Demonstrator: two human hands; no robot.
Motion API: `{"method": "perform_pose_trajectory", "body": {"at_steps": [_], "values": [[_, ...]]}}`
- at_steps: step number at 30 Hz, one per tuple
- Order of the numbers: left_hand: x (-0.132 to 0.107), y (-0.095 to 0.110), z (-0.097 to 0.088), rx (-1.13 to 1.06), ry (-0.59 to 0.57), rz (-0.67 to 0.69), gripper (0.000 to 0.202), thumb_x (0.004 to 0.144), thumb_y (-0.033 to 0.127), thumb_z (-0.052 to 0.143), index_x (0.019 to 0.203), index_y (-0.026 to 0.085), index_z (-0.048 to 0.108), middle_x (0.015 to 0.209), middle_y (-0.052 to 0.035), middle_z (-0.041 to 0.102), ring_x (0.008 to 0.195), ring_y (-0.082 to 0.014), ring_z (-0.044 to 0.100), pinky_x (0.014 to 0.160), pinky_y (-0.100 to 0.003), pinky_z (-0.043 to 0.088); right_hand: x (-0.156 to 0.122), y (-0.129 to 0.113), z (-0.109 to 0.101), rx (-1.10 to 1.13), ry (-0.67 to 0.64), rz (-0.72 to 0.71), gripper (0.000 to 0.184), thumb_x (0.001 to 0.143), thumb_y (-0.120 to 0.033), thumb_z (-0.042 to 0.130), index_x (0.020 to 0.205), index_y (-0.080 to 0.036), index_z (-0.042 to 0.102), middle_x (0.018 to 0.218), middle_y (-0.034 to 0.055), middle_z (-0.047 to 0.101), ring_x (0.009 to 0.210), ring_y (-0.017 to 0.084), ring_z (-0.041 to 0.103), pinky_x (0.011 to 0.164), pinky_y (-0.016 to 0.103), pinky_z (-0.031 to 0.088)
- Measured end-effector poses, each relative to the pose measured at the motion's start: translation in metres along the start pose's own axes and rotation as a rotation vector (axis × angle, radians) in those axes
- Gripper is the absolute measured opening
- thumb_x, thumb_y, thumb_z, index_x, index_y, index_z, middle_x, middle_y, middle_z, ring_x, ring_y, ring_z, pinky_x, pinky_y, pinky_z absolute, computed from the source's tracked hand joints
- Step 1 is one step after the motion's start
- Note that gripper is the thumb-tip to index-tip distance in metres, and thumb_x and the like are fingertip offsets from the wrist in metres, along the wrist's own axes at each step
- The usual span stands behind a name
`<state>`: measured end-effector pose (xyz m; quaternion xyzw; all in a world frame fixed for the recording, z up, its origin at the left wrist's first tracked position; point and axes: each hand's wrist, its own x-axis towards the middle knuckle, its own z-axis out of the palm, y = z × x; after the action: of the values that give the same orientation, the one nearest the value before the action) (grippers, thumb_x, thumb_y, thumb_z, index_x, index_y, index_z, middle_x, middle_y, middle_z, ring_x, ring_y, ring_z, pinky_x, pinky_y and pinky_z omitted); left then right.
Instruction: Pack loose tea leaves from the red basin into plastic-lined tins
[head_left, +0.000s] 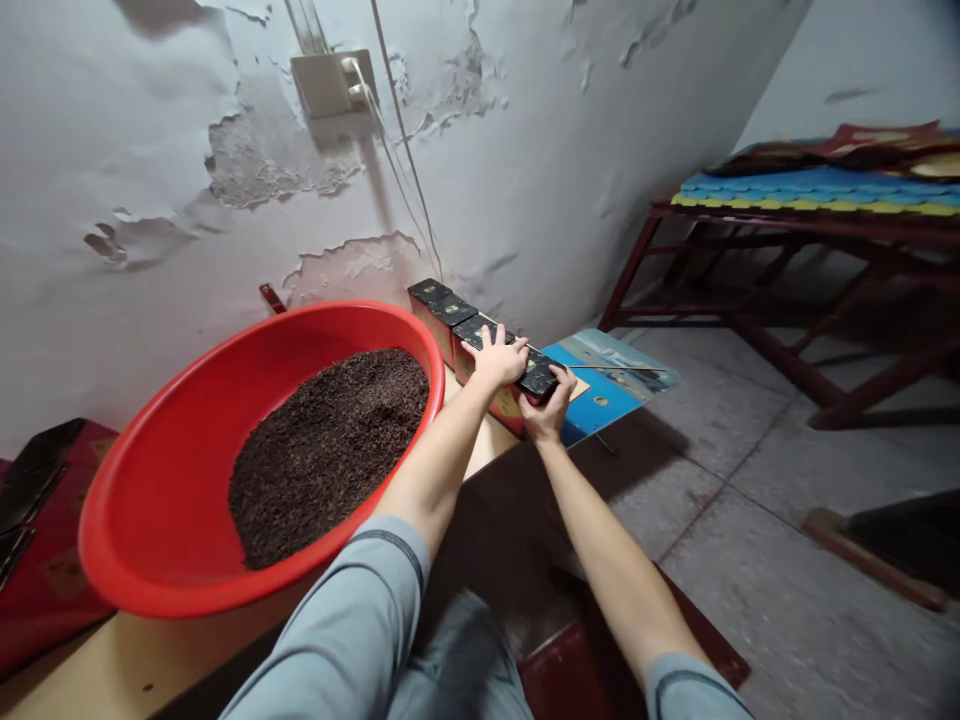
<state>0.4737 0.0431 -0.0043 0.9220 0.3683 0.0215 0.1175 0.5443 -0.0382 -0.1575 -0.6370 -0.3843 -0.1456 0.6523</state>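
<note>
Flaking whitish wall (pixel 540 170) backs a pale table (pixel 97 650), which runs from the lower left towards the middle. At the table's left end are red boxes (pixel 71 545) with black lids, partly behind a basin. That wide red basin (pixel 184 470) fills most of the left part of the table between its near and far edges, and a heap of dark, loose grains (pixel 330 450) lies against its right side. Above it, a socket box (pixel 322 82) with white plugs is fixed to the wall, and a thin cord (pixel 409 150) hangs beside it.

Just right of the basin, a row of black-lidded boxes (pixel 450 308) slants from the far edge to the near right corner. The left hand (pixel 499 357) lies over the lids, fingers spread wide and closed round nothing. The right hand (pixel 547 408) has its fingers and thumb curled around the corner of the end box (pixel 541 378).

Past that corner, a blue board (pixel 577 425) juts beyond the table's right end, with a thin stick (pixel 630 368) across it. Further right, on the grey floor (pixel 750 490), stands a dark red bench (pixel 641 265) carrying blue and yellow mats (pixel 810 190).
</note>
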Motion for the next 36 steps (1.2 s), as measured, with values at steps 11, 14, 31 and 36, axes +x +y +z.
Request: {"method": "perform_pose_trajectory", "body": {"at_steps": [11,14,31,36], "values": [[0.016,0.02,0.015,0.077,0.204,0.063,0.052,0.109,0.038,0.036,0.149,0.012,0.057,0.17,-0.0193,0.043,0.164,-0.0354,0.028,0.127,-0.08,0.022,0.013,0.025,-0.005,-0.107,0.116,-0.119,0.092,0.075,-0.06,0.079,0.144,-0.017,0.038,0.139,0.0208,0.048,0.133,0.04,0.052,0.116,0.063,0.041],[0.018,0.023,0.003,0.129,0.178,0.127,0.044,0.108,0.028,0.038,0.14,0.011,0.063,0.156,-0.0215,0.058,0.154,-0.0321,0.047,0.126,-0.074,0.033,0.016,0.025,-0.006,-0.141,0.152,-0.082,0.093,0.073,-0.066,0.078,0.142,-0.018,0.039,0.136,0.0206,0.049,0.132,0.041,0.051,0.114,0.065,0.043],[0.066,-0.056,-0.054,0.724,-0.196,0.713,0.084,0.068,0.01,0.078,0.147,0.014,0.05,0.162,-0.0213,0.05,0.124,-0.0344,0.067,0.093,-0.037,0.059,0.004,0.011,-0.008,-0.063,0.118,-0.118,0.083,0.072,-0.06,0.084,0.135,-0.023,0.043,0.131,0.0143,0.052,0.127,0.036,0.057,0.111,0.061,0.047],[0.077,-0.029,-0.06,0.671,-0.235,0.741,0.101,0.061,0.009,0.085,0.155,0.017,0.046,0.147,-0.0191,0.062,0.118,-0.0334,0.073,0.095,-0.037,0.058,0.008,0.009,-0.013,-0.097,0.138,-0.093,0.083,0.072,-0.065,0.082,0.132,-0.023,0.043,0.129,0.0144,0.052,0.124,0.036,0.058,0.11,0.062,0.048]]}}
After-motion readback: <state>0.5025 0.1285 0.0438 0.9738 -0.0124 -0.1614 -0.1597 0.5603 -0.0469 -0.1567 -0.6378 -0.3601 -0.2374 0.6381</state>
